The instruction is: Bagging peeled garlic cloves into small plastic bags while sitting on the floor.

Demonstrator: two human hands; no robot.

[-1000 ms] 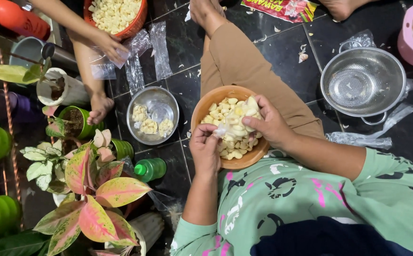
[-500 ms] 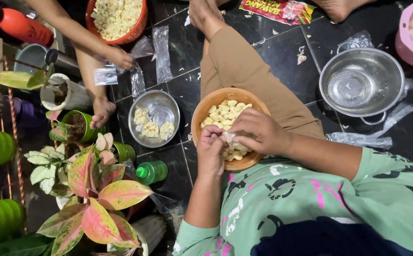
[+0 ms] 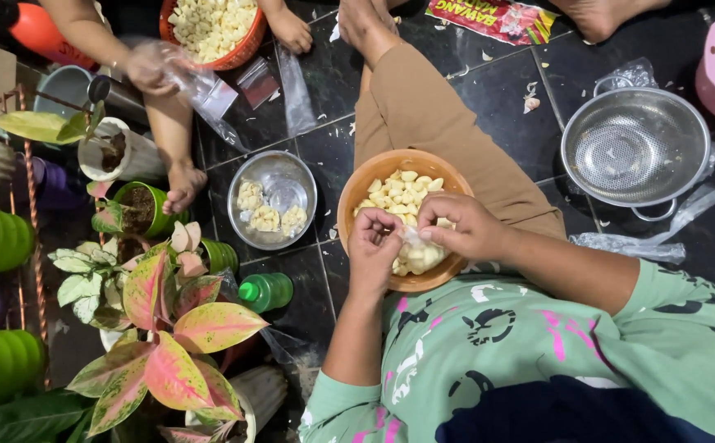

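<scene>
A bowl point(image 3: 356, 197) of garlic cloves point(image 3: 398, 193) rests on the knee, a plate point(image 3: 272, 199) to its left, a strainer point(image 3: 635, 148) to its right.

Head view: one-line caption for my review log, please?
Left hand and right hand hold a small clear plastic bag over a round orange bowl of peeled garlic cloves.

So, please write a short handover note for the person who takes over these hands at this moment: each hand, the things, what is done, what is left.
Left hand: over the near side of the orange bowl, fingers pinching the edge of a small clear bag.
Right hand: over the same bowl, grip on the other side of the bag.
Things: the bowl rests on the lap and holds peeled garlic cloves. A steel bowl on the floor to the left holds a few filled bags.
Done: the bag in hand already holds some cloves.
Left: many loose cloves remain in the bowl; the bag looks not yet closed.
</scene>
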